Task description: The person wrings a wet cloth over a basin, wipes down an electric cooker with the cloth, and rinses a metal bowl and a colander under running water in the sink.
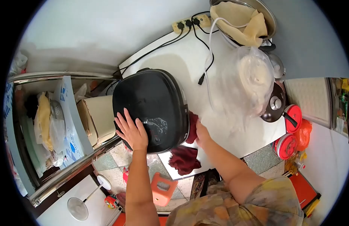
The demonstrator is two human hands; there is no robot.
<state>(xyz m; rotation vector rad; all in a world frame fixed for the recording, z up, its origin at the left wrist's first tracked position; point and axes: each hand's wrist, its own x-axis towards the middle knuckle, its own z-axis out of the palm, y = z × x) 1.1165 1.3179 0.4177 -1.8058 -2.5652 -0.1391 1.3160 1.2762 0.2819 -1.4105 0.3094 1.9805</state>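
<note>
A black electric appliance with a rounded-square lid (148, 100), perhaps an electric griddle, stands at the left side of the white table. My left hand (133, 132) lies flat on the lid's near left part, fingers spread. A wet-looking patch shows on the lid just right of those fingers. My right hand (201, 133) is closed on a dark red cloth (192, 127) at the appliance's right side; its fingertips are partly hidden. A second crumpled dark red cloth (184, 160), possibly part of the same one, lies at the table's near edge.
A power strip (191, 23) with black cords lies at the back. On the table's right are a plastic bag (255, 75), a lidded pan (275, 103) and a steel pot (270, 15). A metal rack (80, 152) borders the left; an orange stool (161, 190) stands below.
</note>
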